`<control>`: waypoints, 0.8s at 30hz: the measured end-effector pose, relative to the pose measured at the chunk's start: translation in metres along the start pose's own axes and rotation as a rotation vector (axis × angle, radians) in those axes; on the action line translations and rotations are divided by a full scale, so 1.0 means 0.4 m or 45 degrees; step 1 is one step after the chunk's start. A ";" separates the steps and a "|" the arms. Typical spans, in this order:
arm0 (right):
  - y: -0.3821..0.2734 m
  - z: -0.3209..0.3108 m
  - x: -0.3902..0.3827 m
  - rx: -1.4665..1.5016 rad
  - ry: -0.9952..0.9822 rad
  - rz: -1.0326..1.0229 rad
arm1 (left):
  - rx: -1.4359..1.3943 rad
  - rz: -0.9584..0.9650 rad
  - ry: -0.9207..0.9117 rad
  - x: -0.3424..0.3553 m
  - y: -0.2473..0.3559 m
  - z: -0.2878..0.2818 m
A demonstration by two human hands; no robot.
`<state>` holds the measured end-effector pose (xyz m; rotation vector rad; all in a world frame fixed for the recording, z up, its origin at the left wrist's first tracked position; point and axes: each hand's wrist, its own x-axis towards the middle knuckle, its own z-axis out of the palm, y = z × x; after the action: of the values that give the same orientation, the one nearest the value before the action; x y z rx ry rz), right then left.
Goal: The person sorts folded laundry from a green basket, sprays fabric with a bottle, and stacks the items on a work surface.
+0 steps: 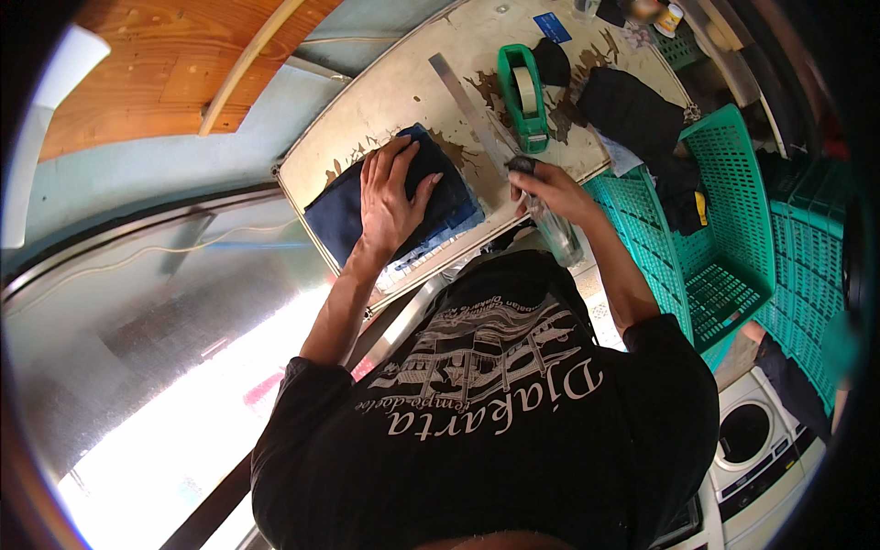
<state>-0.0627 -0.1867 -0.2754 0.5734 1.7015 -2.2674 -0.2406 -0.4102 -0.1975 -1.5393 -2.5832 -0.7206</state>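
A folded stack of dark navy cloth [335, 215] lies at the left front of the worn table. On top of it rests my left hand [390, 197], pressed flat with the fingers stretched out. My right hand [553, 191] is closed round the neck of a clear spray bottle [561, 240] with a dark head. The bottle hangs tilted just off the table's front edge, its head toward the cloth. Between the cloth and a green tape dispenser [525, 101] lies a long metal ruler [467, 103], near my right hand.
Green plastic baskets [733, 174] stand right of the table, one with dark cloth inside. A dark garment [632, 110] lies at the table's right end, and a blue card [552, 27] at the back. A white washing machine [747, 431] and part of another person [779, 367] show lower right.
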 end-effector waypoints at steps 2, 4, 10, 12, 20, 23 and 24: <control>-0.026 0.039 -0.046 -0.048 -0.074 -0.100 | -0.056 -0.018 0.003 -0.001 -0.011 0.000; -0.067 0.073 -0.066 0.058 -0.009 -0.160 | -0.125 -0.030 0.024 0.012 -0.012 -0.021; -0.244 0.165 -0.009 -0.111 -0.060 -0.372 | -0.537 -0.194 -0.111 0.055 -0.096 -0.078; -0.280 0.251 0.023 -0.176 -0.113 -0.328 | -0.638 -0.146 -0.172 0.068 -0.168 -0.074; -0.267 0.435 0.013 -1.078 -0.352 -0.632 | -0.924 -0.370 -0.010 -0.010 -0.213 -0.285; -0.278 0.340 0.019 -1.008 -0.122 -0.604 | -1.093 -0.520 0.251 -0.141 -0.192 -0.344; -0.308 0.317 0.009 -1.040 -0.007 -0.625 | -1.156 -0.586 0.352 -0.211 -0.198 -0.345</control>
<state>-0.1386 -0.2727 -0.1404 -0.0434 2.7252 -1.5394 -0.2911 -0.5678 -0.1264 -0.7812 -2.5034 -2.1840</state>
